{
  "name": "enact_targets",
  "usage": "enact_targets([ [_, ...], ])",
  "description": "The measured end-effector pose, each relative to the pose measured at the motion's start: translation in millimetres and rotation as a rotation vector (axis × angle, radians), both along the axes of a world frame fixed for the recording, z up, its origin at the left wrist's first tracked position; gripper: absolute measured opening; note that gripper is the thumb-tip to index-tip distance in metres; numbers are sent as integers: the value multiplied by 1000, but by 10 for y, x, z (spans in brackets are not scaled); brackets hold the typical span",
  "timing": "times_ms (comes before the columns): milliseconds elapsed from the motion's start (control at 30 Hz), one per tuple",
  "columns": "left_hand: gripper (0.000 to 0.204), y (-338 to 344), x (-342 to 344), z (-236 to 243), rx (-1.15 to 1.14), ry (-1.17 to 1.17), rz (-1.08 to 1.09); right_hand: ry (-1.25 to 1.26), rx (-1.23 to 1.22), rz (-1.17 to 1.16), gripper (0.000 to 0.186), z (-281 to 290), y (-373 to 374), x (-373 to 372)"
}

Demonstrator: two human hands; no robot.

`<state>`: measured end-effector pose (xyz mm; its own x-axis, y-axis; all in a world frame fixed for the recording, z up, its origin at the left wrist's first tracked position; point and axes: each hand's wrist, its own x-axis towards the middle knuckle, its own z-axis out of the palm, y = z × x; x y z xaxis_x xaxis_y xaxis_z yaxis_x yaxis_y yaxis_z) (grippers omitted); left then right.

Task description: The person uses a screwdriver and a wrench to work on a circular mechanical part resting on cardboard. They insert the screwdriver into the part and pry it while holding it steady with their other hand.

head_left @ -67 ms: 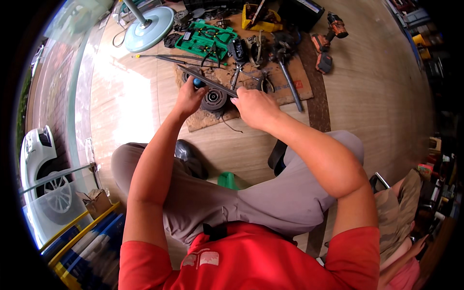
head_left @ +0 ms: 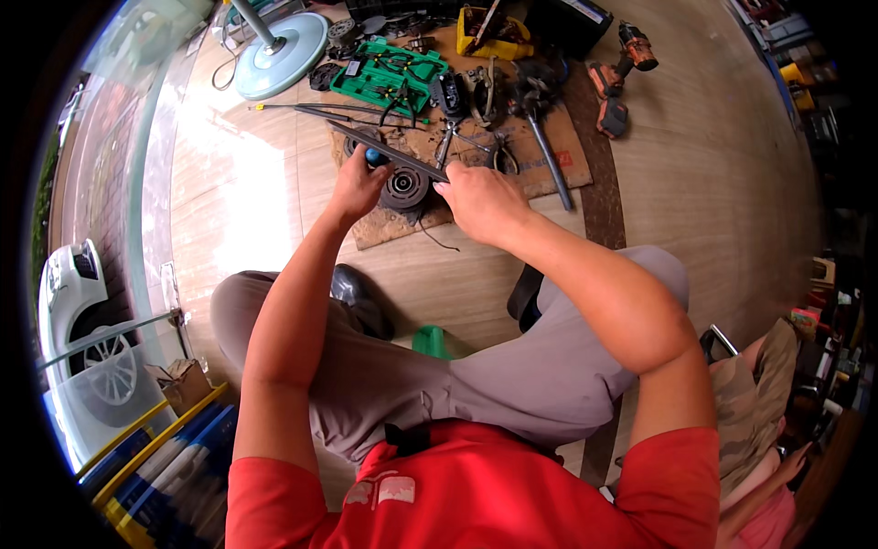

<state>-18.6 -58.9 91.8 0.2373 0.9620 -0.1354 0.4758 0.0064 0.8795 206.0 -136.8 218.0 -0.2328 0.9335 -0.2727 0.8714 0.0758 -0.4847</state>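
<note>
My right hand [head_left: 485,203] is closed round the near end of a long, flat, dark file [head_left: 393,151], which slants away to the far left. My left hand [head_left: 358,190] grips a small tool with a rounded blue end [head_left: 373,156]; the rest of it is hidden by the fingers and the file. The file passes right beside the blue end, and whether they touch I cannot tell. Below the hands, a round, dark grooved pulley [head_left: 404,186] lies on a brown cardboard sheet [head_left: 375,229], with a thin wire trailing from it.
Beyond lie a green tool case [head_left: 389,78], pliers [head_left: 503,157], a metal pipe [head_left: 549,165], a yellow container [head_left: 494,37] and a black battery [head_left: 572,27]. A cordless drill [head_left: 611,82] rests at right, a round stand base [head_left: 283,59] at far left. Another person's leg [head_left: 754,393] shows at lower right.
The file has slid slightly toward the far left, its tip reaching farther out, and my right hand has shifted a little with it. My left hand stays almost in place.
</note>
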Motion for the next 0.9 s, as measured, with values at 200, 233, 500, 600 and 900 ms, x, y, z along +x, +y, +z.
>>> enact_targets([
  [200,31,2,11,12,27,12,-19,-15,-18,19,31,6,-15,11],
  [233,31,4,28,33,31,-7,-29,-25,-16,25,30,-41,-10,26],
  [500,35,37,-6,-51,59,25,-10,13,68,-6,31,-42,39,49],
  [600,34,10,24,-28,77,-4,-9,23,83,5,31,-90,57,84],
  [900,36,38,-11,-34,25,79,-29,63,29,-8,30,20,17,49],
])
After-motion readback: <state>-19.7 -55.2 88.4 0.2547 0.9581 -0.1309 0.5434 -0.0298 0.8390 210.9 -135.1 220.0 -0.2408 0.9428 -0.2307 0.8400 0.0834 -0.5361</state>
